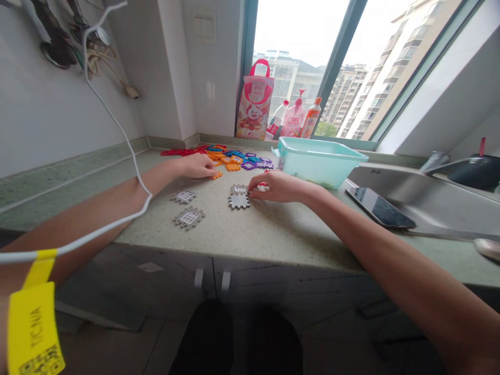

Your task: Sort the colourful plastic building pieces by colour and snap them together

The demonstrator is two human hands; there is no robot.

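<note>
My left hand (196, 166) is closed, its fingertips on a small orange interlocking building tile (216, 176) at the near edge of a colourful heap. To its right, my right hand (273, 186) curls with thumb and fingers at the right edge of a grey window tile (239, 189). Against that tile lies a plain grey tile (238, 201). Partly covered by the right hand is a red-and-white piece (263, 186). Nearer my left forearm, two grey window tiles lie apart, a smaller one (184, 196) and a larger one (189, 217).
Red, orange, blue and purple tiles (233, 159) are heaped at the back. A teal plastic tub (320, 156) stands behind my right hand. A phone (378, 207) lies by the sink (429, 203). Bottles and a bag (253, 109) line the window. A white cable (128, 140) hangs across my left arm.
</note>
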